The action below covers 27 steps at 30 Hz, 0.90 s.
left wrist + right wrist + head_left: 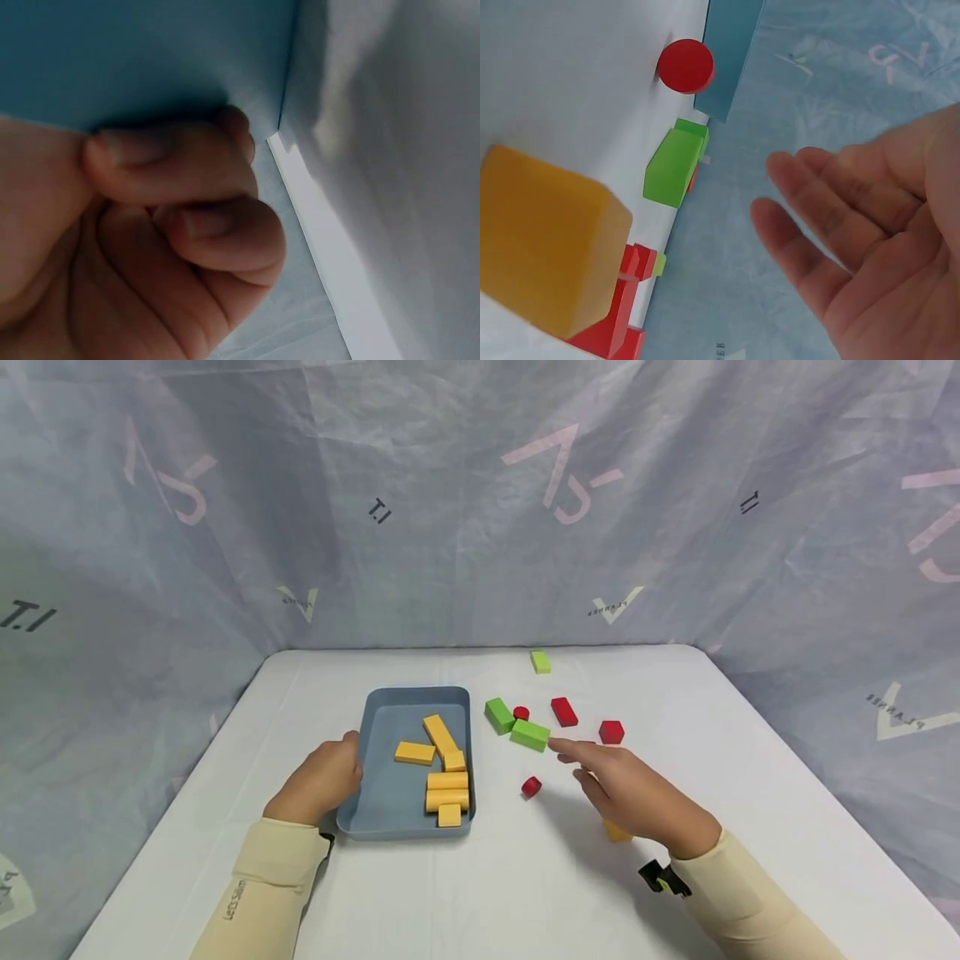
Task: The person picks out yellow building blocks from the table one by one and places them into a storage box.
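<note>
My left hand point(339, 770) grips the left rim of a blue tray point(380, 732); in the left wrist view its curled fingers point(187, 161) press against the tray wall point(135, 52). Several yellow blocks point(447, 781) lie in the tray. My right hand point(581, 762) hovers open and empty over the white table, its index finger stretched toward a green block point(530, 734). A yellow block point(617, 832) sits on the table under that hand and looms large in the right wrist view, yellow block point(547, 262). A red cylinder point(531, 787) stands left of the hand.
Beyond the right hand lie another green block point(498, 714), a red brick point(564, 711), a red hexagon point(611, 732) and a small red cylinder point(521, 712). A light green block point(540, 661) rests near the table's far edge. Grey fabric walls enclose the table.
</note>
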Motion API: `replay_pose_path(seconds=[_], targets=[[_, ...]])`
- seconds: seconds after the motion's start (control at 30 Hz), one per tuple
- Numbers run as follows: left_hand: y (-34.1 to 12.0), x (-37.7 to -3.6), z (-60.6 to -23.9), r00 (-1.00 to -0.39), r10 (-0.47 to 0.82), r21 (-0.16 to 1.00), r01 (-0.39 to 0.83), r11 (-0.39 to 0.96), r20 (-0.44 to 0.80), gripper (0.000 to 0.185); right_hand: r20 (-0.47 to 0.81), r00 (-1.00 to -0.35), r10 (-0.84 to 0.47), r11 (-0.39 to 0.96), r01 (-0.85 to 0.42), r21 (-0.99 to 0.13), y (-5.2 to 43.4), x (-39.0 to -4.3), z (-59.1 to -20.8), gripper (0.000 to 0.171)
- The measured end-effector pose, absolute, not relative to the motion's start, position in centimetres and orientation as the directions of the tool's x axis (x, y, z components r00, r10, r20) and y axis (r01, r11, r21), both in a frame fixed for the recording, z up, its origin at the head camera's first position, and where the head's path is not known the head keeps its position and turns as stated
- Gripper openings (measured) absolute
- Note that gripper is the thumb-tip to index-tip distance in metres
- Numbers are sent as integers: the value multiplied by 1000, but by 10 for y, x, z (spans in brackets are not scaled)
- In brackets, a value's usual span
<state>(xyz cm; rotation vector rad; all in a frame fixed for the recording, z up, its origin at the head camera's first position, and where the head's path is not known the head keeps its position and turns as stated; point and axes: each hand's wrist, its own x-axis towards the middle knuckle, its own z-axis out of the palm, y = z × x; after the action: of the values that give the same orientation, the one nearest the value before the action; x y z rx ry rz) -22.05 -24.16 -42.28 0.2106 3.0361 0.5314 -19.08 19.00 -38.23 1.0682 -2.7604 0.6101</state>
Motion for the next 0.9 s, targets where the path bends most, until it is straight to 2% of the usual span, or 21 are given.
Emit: replay_pose_path(seconds=[0.33,0.63,0.9], targets=[[-243,-220,-426,-988,152,344,142,928,-3,39,280,-748,-602,706,-662,-252,204,-175,-390,49],[-241,-220,-424,-988,155,334,144,931,-6,41,325,-721,-612,700,-685,-202,212,-171,-403,35],[-241,-219,-424,-989,146,339,136,931,-5,41,312,-771,-555,754,-625,-203,219,-169,-409,28]])
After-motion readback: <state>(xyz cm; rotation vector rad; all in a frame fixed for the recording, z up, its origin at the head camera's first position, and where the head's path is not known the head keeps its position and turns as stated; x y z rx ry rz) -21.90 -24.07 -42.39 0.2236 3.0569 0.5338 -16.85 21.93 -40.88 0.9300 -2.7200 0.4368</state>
